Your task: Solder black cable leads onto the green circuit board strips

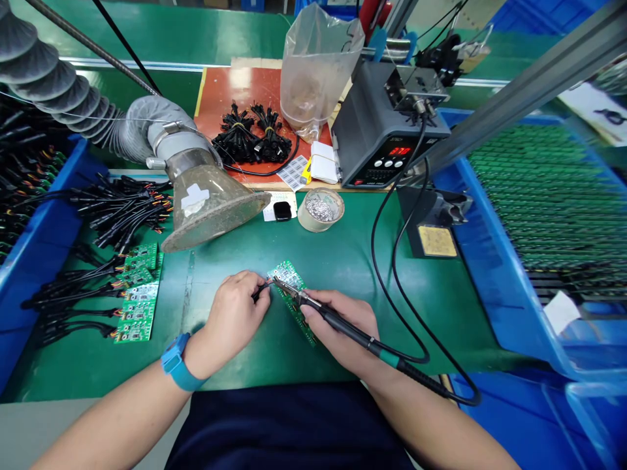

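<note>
My right hand (343, 324) is wrapped round a soldering iron (355, 334), its tip touching or just above the top end of a green circuit board (288, 275). That board lies at a slant on the bench mat, partly covered by the iron and my fingers. Pinched in my left hand (238, 301) is a thin black cable (261, 289), whose end meets the board's upper left edge near the tip. Whether the wire ends touch the pads is too small to tell. A blue wrist strap (181, 362) is on my left wrist.
Boards with cables attached (138, 307) lie left, near loose black cables (130, 205). A fume extractor hood (210, 196) hangs above them. Behind stand a round tub (321, 210) and a soldering station (386, 137); an iron stand (431, 225) is right. Blue bins (529, 307) flank the bench.
</note>
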`<state>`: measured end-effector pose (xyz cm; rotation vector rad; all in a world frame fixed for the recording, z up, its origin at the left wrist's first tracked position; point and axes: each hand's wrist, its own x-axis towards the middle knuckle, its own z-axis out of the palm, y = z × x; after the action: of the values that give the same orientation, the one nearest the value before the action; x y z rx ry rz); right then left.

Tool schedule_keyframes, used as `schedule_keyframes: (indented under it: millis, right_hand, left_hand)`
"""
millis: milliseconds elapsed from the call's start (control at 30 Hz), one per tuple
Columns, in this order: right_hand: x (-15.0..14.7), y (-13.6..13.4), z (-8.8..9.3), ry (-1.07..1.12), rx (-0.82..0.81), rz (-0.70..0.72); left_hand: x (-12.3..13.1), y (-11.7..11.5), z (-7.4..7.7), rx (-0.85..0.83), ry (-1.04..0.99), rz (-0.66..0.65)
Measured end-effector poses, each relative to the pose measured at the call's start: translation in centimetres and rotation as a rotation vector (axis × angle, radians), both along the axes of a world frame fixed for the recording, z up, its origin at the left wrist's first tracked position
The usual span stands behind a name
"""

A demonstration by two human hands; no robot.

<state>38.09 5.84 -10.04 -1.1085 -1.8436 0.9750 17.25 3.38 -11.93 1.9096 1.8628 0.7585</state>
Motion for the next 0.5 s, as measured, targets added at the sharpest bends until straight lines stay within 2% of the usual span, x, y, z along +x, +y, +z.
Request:
schedule_keyframes:
  millis: [267,400,500]
  right_hand:
    - [0.1,-0.2,0.1,-0.027,0.042,-0.008]
    - [0.5,0.0,0.8,-0.045,0.062,-0.075]
    - [0.6,0.1,1.4,-0.061,0.056,-0.064]
  left_hand:
    - [0.0,0.1,0.2,-0.012,-0.001,0.0]
    - [0.0,0.2,0.2,-0.013,0.0,-0.004]
    - [-0.1,0.2,0.2,-0.016,0.006,-0.005]
